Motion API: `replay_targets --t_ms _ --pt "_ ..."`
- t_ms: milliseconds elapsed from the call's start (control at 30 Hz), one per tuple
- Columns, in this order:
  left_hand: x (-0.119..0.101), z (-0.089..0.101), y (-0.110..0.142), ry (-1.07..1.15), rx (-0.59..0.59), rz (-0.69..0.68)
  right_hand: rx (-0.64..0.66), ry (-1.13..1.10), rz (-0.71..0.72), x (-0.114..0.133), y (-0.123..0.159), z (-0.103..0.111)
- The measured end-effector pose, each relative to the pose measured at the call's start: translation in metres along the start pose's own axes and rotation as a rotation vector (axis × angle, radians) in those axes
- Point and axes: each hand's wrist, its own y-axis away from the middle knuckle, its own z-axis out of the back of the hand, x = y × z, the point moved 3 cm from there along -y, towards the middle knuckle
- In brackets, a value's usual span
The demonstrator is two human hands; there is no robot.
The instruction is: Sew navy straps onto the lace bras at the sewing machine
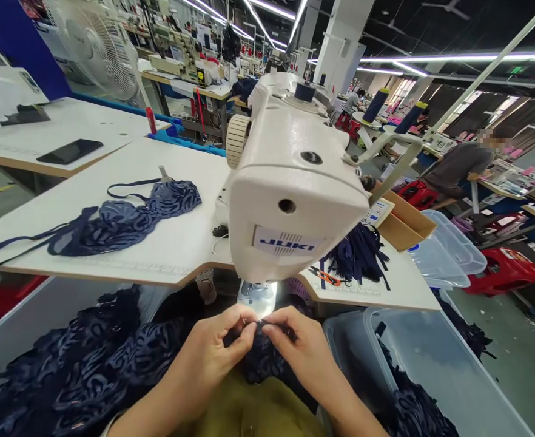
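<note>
My left hand (pixel 216 347) and my right hand (pixel 298 343) meet just below the lit needle area (pixel 257 298) of a white JUKI sewing machine (pixel 290 182). Both hands pinch a piece of navy lace fabric (pixel 261 358) between thumb and fingers, fingertips almost touching. The fabric hangs down over my lap. A heap of the same navy lace (pixel 80 370) lies in a bin at my left.
A finished navy lace piece with straps (pixel 126 221) lies on the white table (pixel 158 176) at left. Navy straps (pixel 358 252) and orange snips (pixel 329 278) lie to the machine's right. Clear plastic bins (pixel 431 358) stand at right. A fan (pixel 94 42), a phone (pixel 70 150) and another person (pixel 458 167) are farther off.
</note>
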Motion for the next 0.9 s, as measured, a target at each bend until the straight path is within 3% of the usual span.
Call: replay_targets --t_ms 133,300,400,600,767,900 --pt "0.0 -0.001 0.004 -0.033 -0.073 -0.033 0.024 -0.099 -0.01 -0.004 0.003 -0.01" --pt "-0.003 -0.002 0.009 -0.136 -0.009 -0.29 0.175 -0.426 -0.209 -0.015 0.0 -0.015" --pt "-0.004 -0.003 0.009 -0.179 0.026 -0.33 0.234 -0.364 -0.188 -0.013 -0.002 -0.012" --pt "-0.008 -0.007 0.008 -0.042 0.242 -0.199 0.141 -0.221 -0.243 -0.013 -0.005 -0.008" --pt "-0.013 0.001 0.01 -0.042 0.189 -0.399 0.257 -0.343 -0.286 -0.016 -0.006 -0.01" --pt "-0.009 0.002 0.009 0.051 0.181 -0.335 0.218 -0.284 -0.119 -0.004 -0.007 0.007"
